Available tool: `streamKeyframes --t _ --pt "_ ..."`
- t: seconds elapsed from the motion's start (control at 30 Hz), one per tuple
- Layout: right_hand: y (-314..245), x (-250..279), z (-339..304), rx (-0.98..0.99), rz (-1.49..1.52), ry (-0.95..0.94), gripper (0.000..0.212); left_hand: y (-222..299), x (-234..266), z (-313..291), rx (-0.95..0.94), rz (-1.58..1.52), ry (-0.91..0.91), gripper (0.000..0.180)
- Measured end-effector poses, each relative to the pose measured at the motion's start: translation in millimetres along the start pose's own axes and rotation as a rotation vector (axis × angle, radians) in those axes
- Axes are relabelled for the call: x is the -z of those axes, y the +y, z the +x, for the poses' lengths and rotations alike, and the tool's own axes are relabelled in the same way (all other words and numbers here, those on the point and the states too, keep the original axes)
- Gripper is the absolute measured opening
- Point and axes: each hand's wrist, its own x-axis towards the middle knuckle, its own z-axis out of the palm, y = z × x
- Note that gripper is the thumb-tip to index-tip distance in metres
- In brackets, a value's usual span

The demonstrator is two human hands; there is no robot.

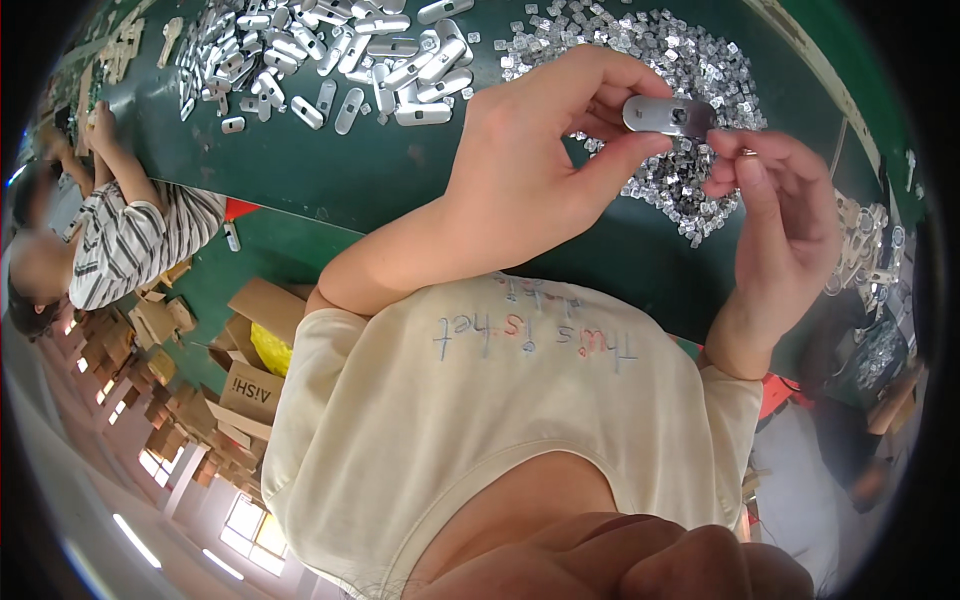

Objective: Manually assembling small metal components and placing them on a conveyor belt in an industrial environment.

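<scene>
Green table (400, 165) pretty cluttered. Oval metal plate (655, 115) held above small-parts heap (688, 190), clamped in left hand (550, 140); tiny metal piece (748, 153) pinched in right hand (785, 205) by heap's right edge, plate contact there can't be told. Loose plates (410, 72) strewn left of heap.

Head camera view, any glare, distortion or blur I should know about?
In the head view, the loose metal plates show bright glare; the head view's fisheye bends the green table edges and blackens the corners; the window in the head view is washed out; both hands, left and right, look fairly sharp.
</scene>
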Motion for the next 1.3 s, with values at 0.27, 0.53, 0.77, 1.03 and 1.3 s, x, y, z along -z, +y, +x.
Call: streamKeyframes --t 0.27,0.53,0.77,1.03,1.3 --pt "13 12 8 0.169 -0.123 -0.118 0.018 2 -9 0 -0.074 -0.04 0.067 0.024" --pt "28 -4 6 -0.092 0.397 -0.161 0.025 -8 -17 -2 -0.1 -0.111 0.088 0.02" --pt "19 -7 13 -0.05 0.132 -0.106 0.021 -11 -9 -2 0.016 -0.217 0.068 0.021" --pt "23 -6 19 -0.037 0.214 -0.146 0.02 -16 -17 0 -0.061 -0.151 0.135 0.022" --pt "19 -17 35 -0.103 0.119 -0.234 0.032 -24 4 5 0.092 -0.291 0.076 0.02"
